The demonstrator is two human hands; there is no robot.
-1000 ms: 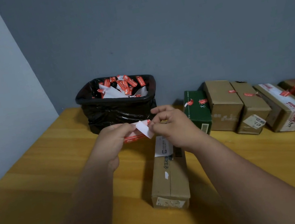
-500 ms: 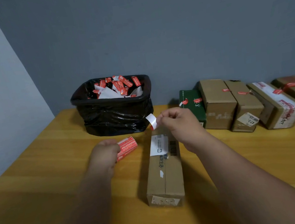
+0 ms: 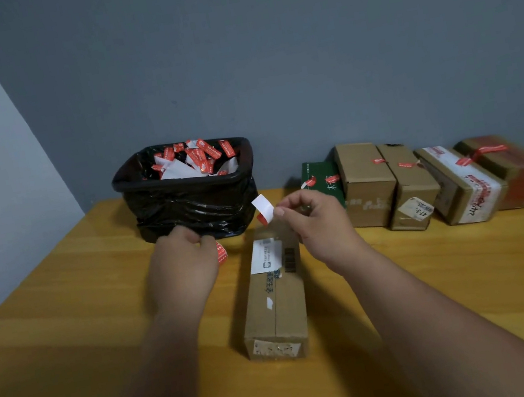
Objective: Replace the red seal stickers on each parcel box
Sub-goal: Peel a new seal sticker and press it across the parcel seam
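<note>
The counter (image 3: 46, 303) carries a long box (image 3: 276, 300) lying lengthwise in front of the person, and everything else sits around that box. Beyond its far left corner stands a bin (image 3: 192, 206) lined in black plastic, heaped with red stickers and white scraps; to the box's right, against the wall, runs a row of parcels (image 3: 424, 181), each with a red seal on top. Above the box's far end the right hand (image 3: 322, 223) pinches a white strip with a red end (image 3: 264, 210), and just left of the box the left hand (image 3: 183, 267) grips a red sticker (image 3: 221, 253), mostly hidden behind its fingers. The likely trouble is a sticky strip folding onto itself or clinging to a finger, so it goes on creased or off the box's centre seam. No seal is visible on the box. Nothing lies between the hands and the box top; the bin is close behind.
</note>
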